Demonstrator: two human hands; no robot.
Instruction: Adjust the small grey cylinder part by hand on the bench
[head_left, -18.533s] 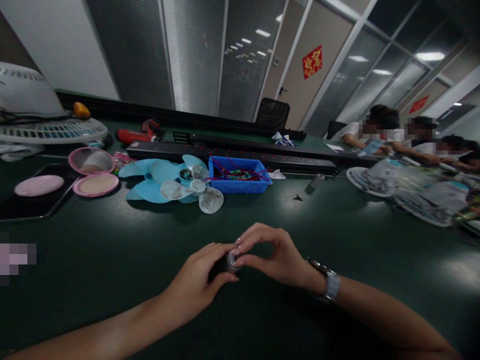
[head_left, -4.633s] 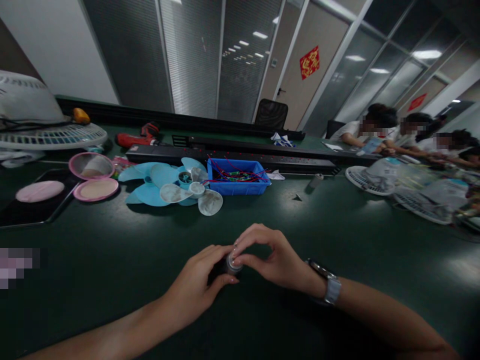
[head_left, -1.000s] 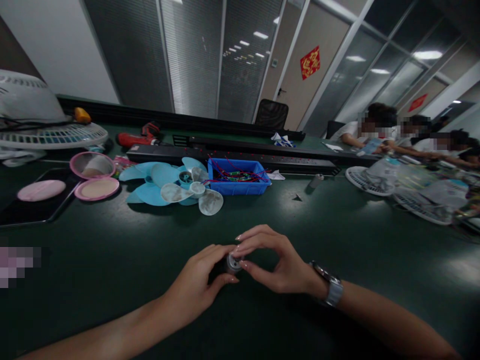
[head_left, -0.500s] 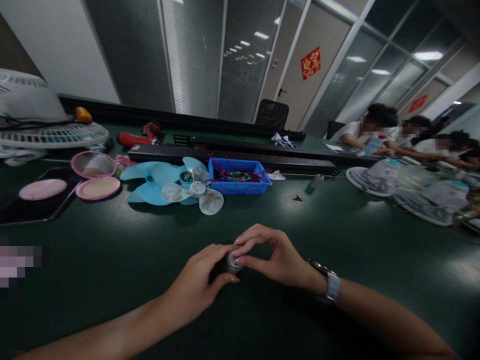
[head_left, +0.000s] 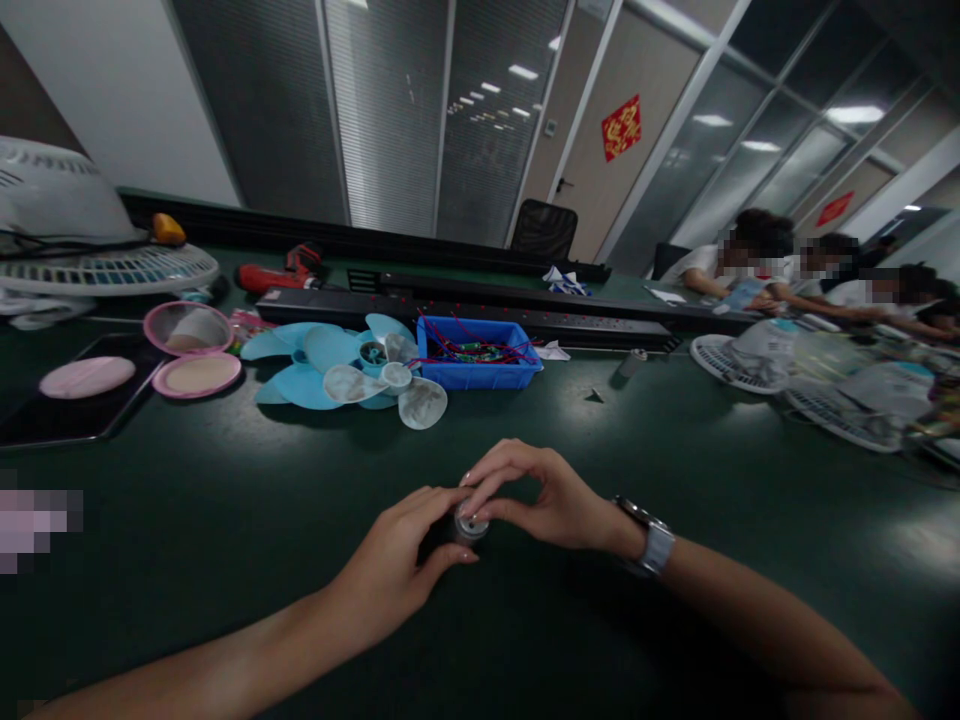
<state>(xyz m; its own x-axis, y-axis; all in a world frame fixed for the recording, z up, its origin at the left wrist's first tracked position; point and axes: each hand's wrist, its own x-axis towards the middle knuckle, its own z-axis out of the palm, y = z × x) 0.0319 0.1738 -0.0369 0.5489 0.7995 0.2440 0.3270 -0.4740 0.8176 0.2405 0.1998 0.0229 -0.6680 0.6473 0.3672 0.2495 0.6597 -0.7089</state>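
A small grey metal cylinder (head_left: 472,528) with a round top stands on the dark green table in front of me. My left hand (head_left: 416,540) curves around its left side, thumb at the near side and fingers at the far side. From the right, my right hand (head_left: 544,495) reaches over it with bent fingers, and thumb and fingertips press at its top rim. The fingers cover part of the top, so any small part pinched there is hidden. On my right wrist is a watch (head_left: 649,537).
Beyond my hands lie blue and whitish fan blades (head_left: 322,360) and a blue bin (head_left: 480,373) of wired parts. A similar grey cylinder (head_left: 634,362) stands to its right. A red power drill (head_left: 274,275), fan housings (head_left: 750,355) and a pink compact (head_left: 196,375) are around; co-workers sit far right.
My right hand has shifted slightly up and to the left over the cylinder, showing more of its top. My left hand has stayed nearly still.
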